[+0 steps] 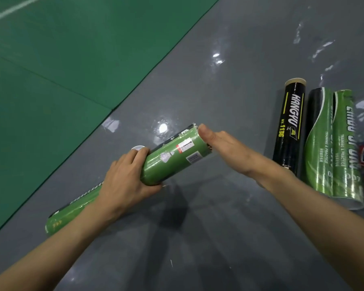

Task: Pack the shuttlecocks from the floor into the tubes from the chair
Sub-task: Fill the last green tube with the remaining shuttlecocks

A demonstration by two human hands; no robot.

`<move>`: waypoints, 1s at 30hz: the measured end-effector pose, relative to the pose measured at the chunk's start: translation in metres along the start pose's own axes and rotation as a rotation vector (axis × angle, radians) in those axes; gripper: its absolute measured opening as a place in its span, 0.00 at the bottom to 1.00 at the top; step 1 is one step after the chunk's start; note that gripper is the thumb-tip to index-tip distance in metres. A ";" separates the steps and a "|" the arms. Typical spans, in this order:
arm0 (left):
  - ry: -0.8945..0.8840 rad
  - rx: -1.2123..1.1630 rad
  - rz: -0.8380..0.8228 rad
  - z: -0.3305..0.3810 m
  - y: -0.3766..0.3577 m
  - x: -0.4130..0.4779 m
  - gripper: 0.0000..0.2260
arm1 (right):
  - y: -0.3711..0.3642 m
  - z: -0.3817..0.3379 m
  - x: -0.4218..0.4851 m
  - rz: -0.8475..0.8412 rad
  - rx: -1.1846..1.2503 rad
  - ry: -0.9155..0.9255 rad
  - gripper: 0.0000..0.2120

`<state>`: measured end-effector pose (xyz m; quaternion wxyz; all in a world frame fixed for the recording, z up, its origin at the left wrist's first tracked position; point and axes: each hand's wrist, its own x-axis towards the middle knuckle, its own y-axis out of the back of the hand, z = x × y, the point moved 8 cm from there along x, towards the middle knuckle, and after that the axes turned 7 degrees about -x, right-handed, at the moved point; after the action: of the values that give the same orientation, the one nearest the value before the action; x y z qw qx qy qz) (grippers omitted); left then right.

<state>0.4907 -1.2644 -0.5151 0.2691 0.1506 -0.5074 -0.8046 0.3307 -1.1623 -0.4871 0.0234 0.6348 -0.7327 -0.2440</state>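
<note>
A green tube (174, 156) with a barcode and a shuttlecock picture on its label is held slanted at the centre of the frame, above the grey floor (198, 80). The left hand (124, 181) wraps curled fingers round its lower end. The right hand (225, 148), fingers straight and together, presses flat against its upper right end. A black tube (290, 127) lies at the right of the frame.

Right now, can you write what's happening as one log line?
left hand: grips green tube | right hand: open, at tube's end | black tube: lying on floor
</note>
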 end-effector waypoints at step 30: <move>0.486 0.077 -0.042 -0.160 0.015 -0.016 0.31 | -0.174 0.057 0.173 -0.258 -1.027 0.063 0.34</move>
<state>0.5899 -1.3778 -0.5725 0.3605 0.3607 -0.4548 -0.7302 0.4374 -1.3198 -0.6528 0.3230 0.6336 -0.4338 -0.5532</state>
